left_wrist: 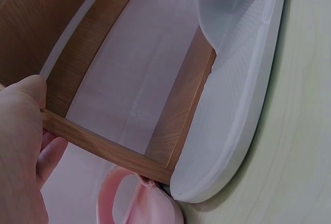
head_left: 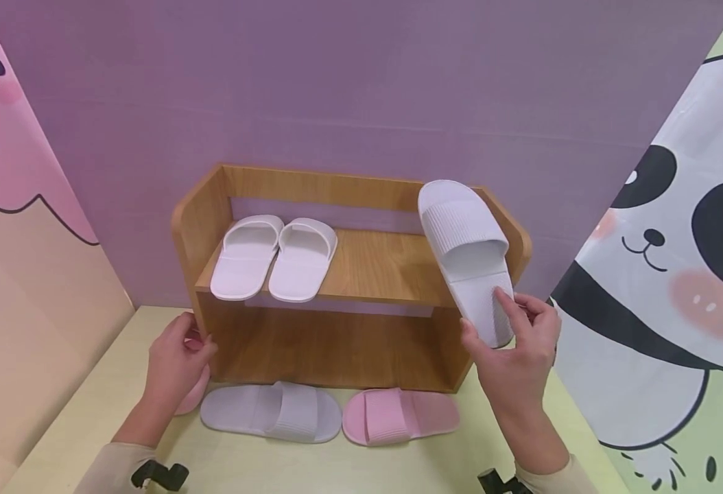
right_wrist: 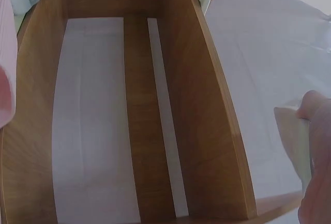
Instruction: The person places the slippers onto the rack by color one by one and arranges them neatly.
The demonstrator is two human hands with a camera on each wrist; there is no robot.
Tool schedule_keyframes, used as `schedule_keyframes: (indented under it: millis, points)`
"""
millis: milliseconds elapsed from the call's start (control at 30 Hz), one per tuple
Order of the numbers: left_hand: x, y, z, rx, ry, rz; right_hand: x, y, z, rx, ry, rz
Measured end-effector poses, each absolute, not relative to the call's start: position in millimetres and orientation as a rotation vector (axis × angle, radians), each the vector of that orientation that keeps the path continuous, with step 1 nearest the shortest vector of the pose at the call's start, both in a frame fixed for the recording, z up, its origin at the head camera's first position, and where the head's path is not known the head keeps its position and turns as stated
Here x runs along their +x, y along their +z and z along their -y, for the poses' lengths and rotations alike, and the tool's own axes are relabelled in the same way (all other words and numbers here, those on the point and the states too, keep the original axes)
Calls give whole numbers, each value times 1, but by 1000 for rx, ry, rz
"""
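Note:
My right hand (head_left: 518, 353) pinches a white slipper (head_left: 469, 264) by its heel, thumb on one edge and fingers on the other. The slipper is tilted, toe up, in front of the wooden shoe rack's right end. With my left hand (head_left: 176, 360) I grip the front edge of the left side panel of the shoe rack (left_wrist: 103, 149), thumb inside and fingers outside. A pair of white slippers, the left one (head_left: 247, 257) and the right one (head_left: 303, 261), lies on the upper shelf (head_left: 380, 264), toes to the back.
Along the rack's front on the pale table (head_left: 263, 470) lie a grey slipper (head_left: 238, 409) and a pink slipper (head_left: 432, 412). Another pink slipper (head_left: 195, 394) is partly hidden by my left hand. A purple backdrop (head_left: 349, 82) stands behind, a panda-print panel (head_left: 639, 329) at right.

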State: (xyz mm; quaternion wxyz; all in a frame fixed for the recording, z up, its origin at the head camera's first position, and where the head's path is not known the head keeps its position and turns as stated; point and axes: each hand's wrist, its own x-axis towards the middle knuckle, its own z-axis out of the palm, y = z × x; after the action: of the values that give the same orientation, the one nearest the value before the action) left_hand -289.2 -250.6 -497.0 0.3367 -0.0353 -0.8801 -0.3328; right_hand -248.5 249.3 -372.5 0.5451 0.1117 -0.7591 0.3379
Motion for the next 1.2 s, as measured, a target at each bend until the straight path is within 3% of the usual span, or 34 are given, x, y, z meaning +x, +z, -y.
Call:
schedule_keyframes:
  millis: [1200]
  points:
    - [-288, -495, 250, -75, -899, 2318, -263, -366, -216, -29, 763, 2156]
